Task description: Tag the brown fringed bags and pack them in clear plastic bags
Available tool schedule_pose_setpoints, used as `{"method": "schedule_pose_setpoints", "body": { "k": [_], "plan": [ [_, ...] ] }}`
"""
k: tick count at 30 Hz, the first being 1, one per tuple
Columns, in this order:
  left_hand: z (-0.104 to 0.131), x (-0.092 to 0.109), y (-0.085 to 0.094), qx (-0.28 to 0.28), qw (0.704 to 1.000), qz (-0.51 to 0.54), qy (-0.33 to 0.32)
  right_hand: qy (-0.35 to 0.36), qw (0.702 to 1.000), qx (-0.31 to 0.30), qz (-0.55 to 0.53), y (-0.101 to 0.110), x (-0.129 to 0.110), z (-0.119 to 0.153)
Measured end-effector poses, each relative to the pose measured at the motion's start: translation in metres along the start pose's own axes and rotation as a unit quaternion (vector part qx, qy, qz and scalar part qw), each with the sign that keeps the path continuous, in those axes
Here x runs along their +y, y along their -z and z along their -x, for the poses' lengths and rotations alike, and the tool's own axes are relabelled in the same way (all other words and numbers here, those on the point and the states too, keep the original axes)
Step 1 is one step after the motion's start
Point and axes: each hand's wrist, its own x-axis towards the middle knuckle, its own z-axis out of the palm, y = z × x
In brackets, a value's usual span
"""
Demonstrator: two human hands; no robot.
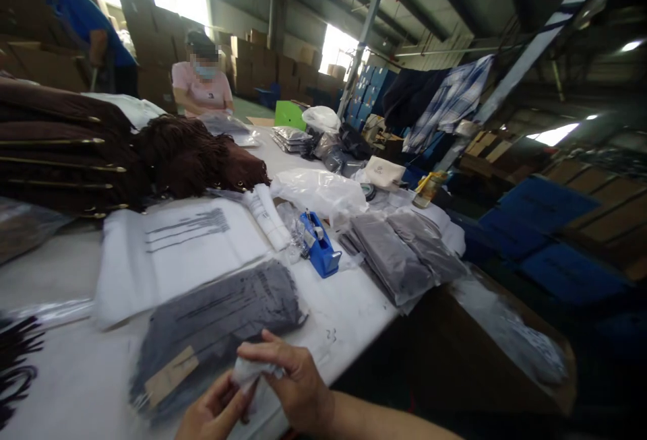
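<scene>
Near the table's front edge, my left hand [215,410] and my right hand [302,381] meet around a small crumpled white piece [251,369]. It looks like thin paper or plastic; I cannot tell which. My left fingers pinch its lower side, while my right thumb and fingers close on it from above. Just behind my hands lies a dark grey folded item in a clear bag [222,319], with a tan tag [172,376] at its near left end. A stack of printed white bags [187,238] lies beyond it.
A blue tape dispenser [319,244] stands mid-table beside bagged grey items [404,244]. Dark brown fringed goods [60,150] are piled at left. Two people, one in pink [202,86] and one in blue [96,29], are across the table. An open carton [505,339] sits below right.
</scene>
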Motion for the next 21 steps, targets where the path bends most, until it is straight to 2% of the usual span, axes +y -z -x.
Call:
{"method": "schedule_pose_setpoints", "body": {
  "k": [2,4,6,8,11,13,15,16,17,19,20,21],
  "plan": [
    [0.005,0.003,0.001,0.001,0.999,0.043,0.012,-0.076,0.988,0.074,-0.113,0.007,0.012,-0.001],
    [0.011,0.014,0.002,0.018,0.997,0.074,0.014,-0.142,0.945,0.149,-0.255,0.015,0.024,-0.004],
    [0.017,0.023,0.003,0.047,0.996,0.080,0.005,-0.174,0.903,0.182,-0.348,0.025,0.032,-0.007],
    [0.022,0.027,0.001,0.072,0.995,0.071,-0.003,-0.209,0.877,0.153,-0.404,0.036,0.035,-0.007],
    [0.029,0.022,-0.007,0.081,0.996,0.046,0.003,-0.274,0.851,0.043,-0.445,0.047,0.033,-0.001],
    [0.034,0.013,-0.012,0.071,0.997,-0.013,-0.008,-0.302,0.850,0.000,-0.432,0.048,0.032,0.006],
    [0.039,0.004,-0.014,0.074,0.985,-0.134,-0.083,-0.319,0.857,0.004,-0.405,0.044,0.032,0.012],
    [0.042,-0.001,-0.015,0.079,0.963,-0.211,-0.147,-0.330,0.857,0.008,-0.397,0.042,0.032,0.015],
    [0.045,-0.005,-0.016,0.076,0.929,-0.290,-0.217,-0.341,0.854,0.009,-0.393,0.040,0.033,0.019],
    [0.051,-0.014,-0.019,0.047,0.838,-0.418,-0.347,-0.357,0.850,0.016,-0.387,0.040,0.033,0.028],
    [0.053,-0.018,-0.019,0.016,0.796,-0.463,-0.389,-0.361,0.850,0.026,-0.383,0.042,0.035,0.032],
    [0.053,-0.020,-0.019,-0.006,0.768,-0.483,-0.421,-0.356,0.858,0.059,-0.366,0.045,0.038,0.034]
  ]
}}
